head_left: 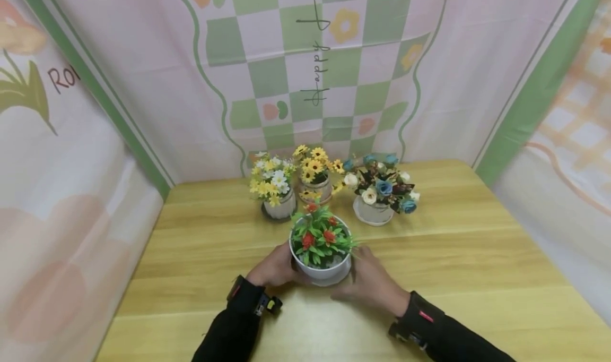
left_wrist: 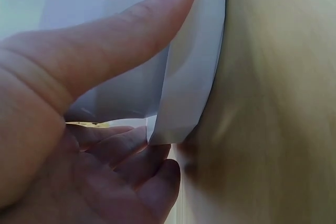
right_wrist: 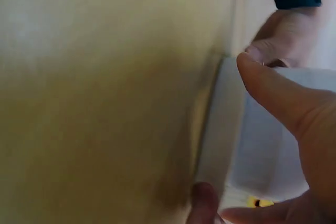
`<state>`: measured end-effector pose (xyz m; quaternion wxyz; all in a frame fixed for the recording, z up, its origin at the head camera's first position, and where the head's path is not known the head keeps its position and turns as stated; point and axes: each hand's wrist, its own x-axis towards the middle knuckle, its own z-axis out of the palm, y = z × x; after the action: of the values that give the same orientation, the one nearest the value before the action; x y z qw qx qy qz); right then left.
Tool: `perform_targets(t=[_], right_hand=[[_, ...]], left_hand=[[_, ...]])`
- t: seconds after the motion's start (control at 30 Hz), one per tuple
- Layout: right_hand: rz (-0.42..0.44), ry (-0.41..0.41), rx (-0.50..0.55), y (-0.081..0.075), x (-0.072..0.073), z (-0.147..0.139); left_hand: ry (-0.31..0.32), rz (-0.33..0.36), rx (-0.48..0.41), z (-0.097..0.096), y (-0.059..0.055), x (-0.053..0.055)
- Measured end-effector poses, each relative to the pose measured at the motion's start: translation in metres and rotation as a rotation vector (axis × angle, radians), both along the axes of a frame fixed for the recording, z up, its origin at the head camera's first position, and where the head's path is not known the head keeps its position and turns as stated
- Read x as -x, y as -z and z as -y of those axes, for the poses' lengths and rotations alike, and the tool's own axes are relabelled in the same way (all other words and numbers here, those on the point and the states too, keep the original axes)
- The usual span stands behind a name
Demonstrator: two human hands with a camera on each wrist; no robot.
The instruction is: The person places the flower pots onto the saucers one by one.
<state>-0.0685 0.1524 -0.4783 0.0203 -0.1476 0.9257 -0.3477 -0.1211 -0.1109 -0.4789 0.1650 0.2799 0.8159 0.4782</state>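
A white pot [head_left: 319, 273] with a green plant and red flowers [head_left: 322, 238] stands between both hands at mid-table. My left hand [head_left: 276, 269] grips it from the left; in the left wrist view the thumb [left_wrist: 131, 32] lies across the pot wall [left_wrist: 121, 93] onto the saucer [left_wrist: 194, 61], with the fingers curled at the saucer's far side. On the right, my right hand [head_left: 372, 283] holds the same pot, its thumb [right_wrist: 273, 90] on the saucer rim [right_wrist: 223, 124] and fingertips at the lower edge. Whether the saucer touches the table cannot be told.
Behind it stand a pot of white and yellow flowers [head_left: 276, 184], a pot of yellow daisies [head_left: 315, 171] and a pot of blue and cream roses [head_left: 382, 184]. Printed curtains [head_left: 191, 112] hang around the wooden table [head_left: 453, 245].
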Motion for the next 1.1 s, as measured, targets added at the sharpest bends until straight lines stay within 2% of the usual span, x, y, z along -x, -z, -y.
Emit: perform_targets(t=[0.17, 0.33, 0.57, 0.8, 0.97, 1.1], right_hand=[[-0.062, -0.01, 0.022, 0.005, 0.003, 0.004], [-0.079, -0.021, 0.035, 0.004, 0.01, 0.001], [-0.086, -0.073, 0.04, 0.0, 0.021, -0.002], [-0.039, -0.062, 0.091, -0.003, 0.031, -0.007], [-0.058, -0.087, 0.123, -0.004, 0.042, -0.009], [-0.07, -0.099, 0.111, -0.004, 0.05, -0.01]], left_hand=[[-0.001, -0.039, 0.008, -0.003, 0.001, -0.001], [-0.01, -0.067, 0.01, -0.006, -0.001, -0.001], [-0.055, -0.042, 0.03, -0.013, -0.003, -0.001], [-0.093, -0.024, 0.071, -0.021, -0.006, 0.009], [-0.114, -0.015, 0.084, -0.025, -0.004, 0.016], [-0.127, -0.019, 0.097, -0.027, -0.004, 0.023]])
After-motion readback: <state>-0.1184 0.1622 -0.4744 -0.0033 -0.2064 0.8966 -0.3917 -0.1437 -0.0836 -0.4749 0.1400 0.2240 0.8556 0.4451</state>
